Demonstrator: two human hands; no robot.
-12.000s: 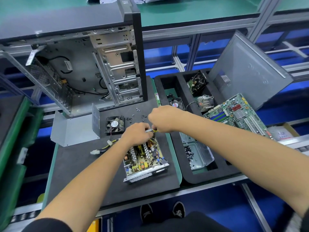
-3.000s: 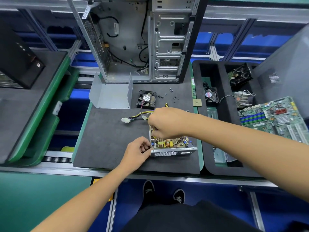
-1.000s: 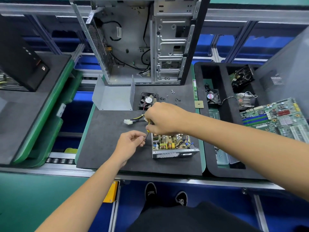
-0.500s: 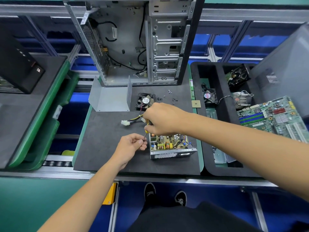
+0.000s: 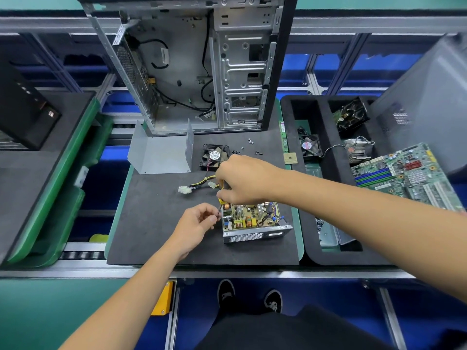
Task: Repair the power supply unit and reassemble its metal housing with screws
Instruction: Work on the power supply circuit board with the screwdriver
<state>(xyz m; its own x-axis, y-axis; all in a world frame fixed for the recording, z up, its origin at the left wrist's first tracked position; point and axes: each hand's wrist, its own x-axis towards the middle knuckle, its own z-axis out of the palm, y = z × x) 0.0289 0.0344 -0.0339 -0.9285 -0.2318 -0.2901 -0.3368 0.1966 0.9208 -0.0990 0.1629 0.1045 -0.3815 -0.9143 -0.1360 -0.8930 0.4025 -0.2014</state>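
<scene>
Open power supply unit (image 5: 255,222) lying near the front edge of the dark foam mat (image 5: 151,223), circuit board exposed, perforated metal face toward the person. Right hand (image 5: 245,180) directly above the unit's far left corner, fingers curled round a yellow-handled screwdriver (image 5: 221,195), thin shaft angled down and leftward toward the unit's left edge. Left hand (image 5: 195,224) just left of the unit, fingertips pinched together at the shaft's tip; whether a screw sits between them too small to tell. Yellow-and-black cable bundle (image 5: 199,183) trailing from under the right hand to a white connector (image 5: 183,190) on the mat, left of and beyond the unit. Bent grey metal housing cover (image 5: 161,152) standing farther back and left of the unit, with a small black fan (image 5: 214,156) just to its right. Loose screws (image 5: 250,145) scattered on the mat beyond the fan, well behind the unit. Opened computer case (image 5: 202,66) upright at the mat's far edge, behind all of these. Right of the unit, black foam tray (image 5: 328,160) with compartments holding another fan (image 5: 310,146), a heatsink (image 5: 357,151) and a green motherboard (image 5: 409,173) resting across its right side.
</scene>
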